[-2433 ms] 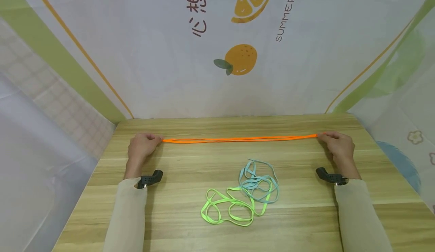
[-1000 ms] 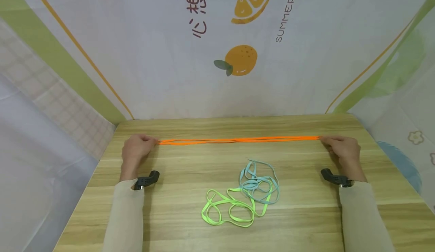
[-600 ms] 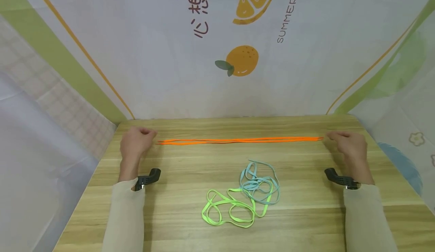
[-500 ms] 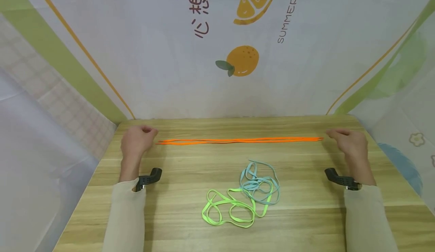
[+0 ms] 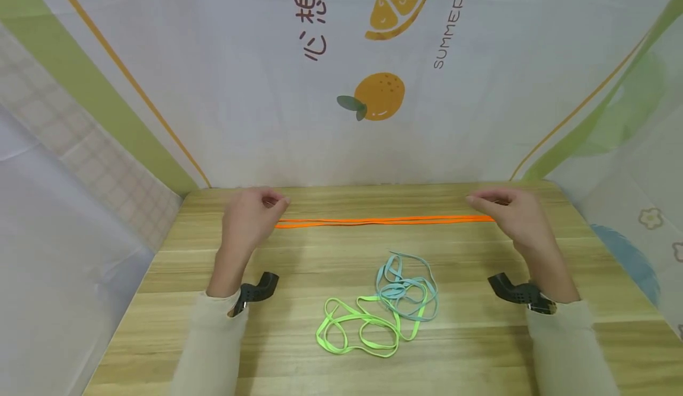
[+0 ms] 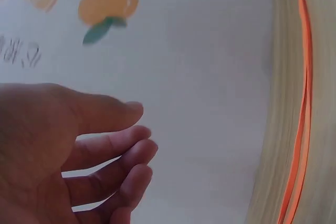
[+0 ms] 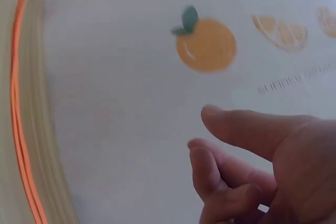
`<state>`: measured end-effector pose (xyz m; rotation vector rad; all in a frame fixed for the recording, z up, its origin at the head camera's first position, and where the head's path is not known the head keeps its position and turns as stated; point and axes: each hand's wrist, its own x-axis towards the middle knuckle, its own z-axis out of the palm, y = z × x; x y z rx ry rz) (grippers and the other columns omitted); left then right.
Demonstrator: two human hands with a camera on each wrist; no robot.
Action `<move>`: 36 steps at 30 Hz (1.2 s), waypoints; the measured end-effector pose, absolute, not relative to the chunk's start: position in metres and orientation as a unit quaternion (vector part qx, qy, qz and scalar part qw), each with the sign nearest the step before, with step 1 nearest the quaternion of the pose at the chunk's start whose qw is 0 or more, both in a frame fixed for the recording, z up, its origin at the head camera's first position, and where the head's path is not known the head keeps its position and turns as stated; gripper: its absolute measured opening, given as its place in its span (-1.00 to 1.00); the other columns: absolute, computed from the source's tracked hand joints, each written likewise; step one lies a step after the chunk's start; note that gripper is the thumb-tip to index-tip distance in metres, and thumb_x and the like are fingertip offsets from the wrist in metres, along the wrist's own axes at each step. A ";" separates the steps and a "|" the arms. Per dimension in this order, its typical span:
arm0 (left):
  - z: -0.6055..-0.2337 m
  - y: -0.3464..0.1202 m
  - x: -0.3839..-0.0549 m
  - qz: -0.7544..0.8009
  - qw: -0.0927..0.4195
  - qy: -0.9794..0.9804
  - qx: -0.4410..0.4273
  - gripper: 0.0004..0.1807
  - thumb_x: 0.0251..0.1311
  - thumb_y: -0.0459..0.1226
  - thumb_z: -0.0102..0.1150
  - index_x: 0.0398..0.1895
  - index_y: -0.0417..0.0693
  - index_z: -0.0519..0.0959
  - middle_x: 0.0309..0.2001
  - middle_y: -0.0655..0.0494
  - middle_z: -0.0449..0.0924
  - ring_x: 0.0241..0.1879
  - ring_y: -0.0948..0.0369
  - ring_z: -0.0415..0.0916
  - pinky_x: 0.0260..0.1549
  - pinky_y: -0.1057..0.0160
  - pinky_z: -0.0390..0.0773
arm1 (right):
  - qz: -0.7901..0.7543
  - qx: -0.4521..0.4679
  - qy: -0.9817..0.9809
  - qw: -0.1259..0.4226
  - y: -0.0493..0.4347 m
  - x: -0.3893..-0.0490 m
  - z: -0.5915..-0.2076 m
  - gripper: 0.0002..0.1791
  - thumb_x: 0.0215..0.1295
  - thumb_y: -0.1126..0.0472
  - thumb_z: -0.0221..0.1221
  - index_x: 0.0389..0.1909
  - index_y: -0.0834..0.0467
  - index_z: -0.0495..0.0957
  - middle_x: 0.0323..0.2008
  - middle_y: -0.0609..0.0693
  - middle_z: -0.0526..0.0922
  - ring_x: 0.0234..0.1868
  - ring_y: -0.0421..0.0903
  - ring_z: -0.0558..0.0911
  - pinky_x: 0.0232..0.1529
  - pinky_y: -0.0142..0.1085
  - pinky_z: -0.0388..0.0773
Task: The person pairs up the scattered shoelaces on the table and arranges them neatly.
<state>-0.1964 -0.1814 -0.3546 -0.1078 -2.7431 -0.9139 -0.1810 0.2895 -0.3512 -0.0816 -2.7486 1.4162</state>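
A doubled orange shoelace (image 5: 373,221) lies stretched nearly straight across the back of the wooden table. My left hand (image 5: 248,218) is raised over its left end and hides that tip. Over the other end is my right hand (image 5: 516,217), which covers the right tip. In the left wrist view the fingers are loosely bent with nothing between them, and the orange shoelace (image 6: 307,56) lies apart at the right. The right wrist view shows the thumb and bent fingers apart and holding nothing, with the orange shoelace (image 7: 16,98) off at the left.
A light blue shoelace (image 5: 393,291) lies loosely tangled right of the table's middle. It partly overlaps a lime green shoelace (image 5: 373,345) in loose loops. A white cloth with printed oranges (image 5: 380,96) hangs behind the table (image 5: 299,259).
Both hands have let go of the orange shoelace's ends, lifted off, and moved inward towards each other. The shoelace stays stretched on the table; the blue and green ones have not moved.
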 end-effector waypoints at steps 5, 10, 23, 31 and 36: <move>-0.354 -0.142 -0.185 -0.290 0.047 -0.948 -0.127 -0.83 0.45 -0.14 0.42 -0.18 -0.04 0.86 -0.29 0.15 0.81 -0.29 0.15 0.72 -0.34 0.13 0.64 | 0.424 0.077 -0.902 0.004 0.251 -0.174 -0.353 -0.64 0.48 -0.06 0.46 0.05 0.14 0.84 -0.06 -0.03 0.81 -0.11 -0.04 0.64 -0.11 -0.21 0.56; -0.366 -0.104 -0.174 -0.234 -0.084 -0.935 -0.253 -0.85 0.39 -0.15 0.51 -0.39 0.13 0.80 -0.42 0.38 0.69 -0.38 0.30 0.56 -0.29 0.18 0.60 | 0.432 0.146 -0.889 -0.040 0.222 -0.168 -0.365 -0.81 0.44 0.08 0.49 -0.08 0.09 0.86 -0.18 -0.03 0.79 -0.19 0.03 0.67 -0.21 -0.23 0.60; -0.403 -0.065 -0.147 -0.119 -0.259 -0.911 -0.298 -0.64 0.04 -0.32 0.68 -0.65 0.18 0.63 -0.61 0.35 0.52 -0.62 0.33 0.43 -0.57 0.32 0.42 | 0.417 0.250 -0.865 -0.127 0.178 -0.159 -0.388 -0.88 0.35 0.13 0.52 -0.20 0.07 0.86 -0.36 -0.17 0.77 -0.44 -0.10 0.59 -0.39 -0.29 0.54; -0.402 -0.065 -0.146 -0.098 -0.251 -0.912 -0.309 -0.60 0.09 -0.42 0.53 -0.70 0.19 0.57 -0.68 0.38 0.42 -0.65 0.34 0.36 -0.60 0.34 0.34 | 0.414 0.251 -0.863 -0.145 0.176 -0.157 -0.390 -0.89 0.34 0.19 0.49 -0.18 0.11 0.86 -0.37 -0.12 0.77 -0.43 -0.08 0.59 -0.39 -0.30 0.53; -0.394 -0.072 -0.151 -0.133 -0.236 -0.904 -0.331 -0.61 0.09 -0.50 0.36 -0.67 0.20 0.59 -0.67 0.41 0.37 -0.63 0.36 0.29 -0.59 0.34 0.28 | 0.413 0.295 -0.845 -0.167 0.172 -0.155 -0.393 -0.85 0.32 0.20 0.48 -0.15 0.16 0.83 -0.39 -0.20 0.73 -0.39 -0.06 0.65 -0.35 -0.33 0.57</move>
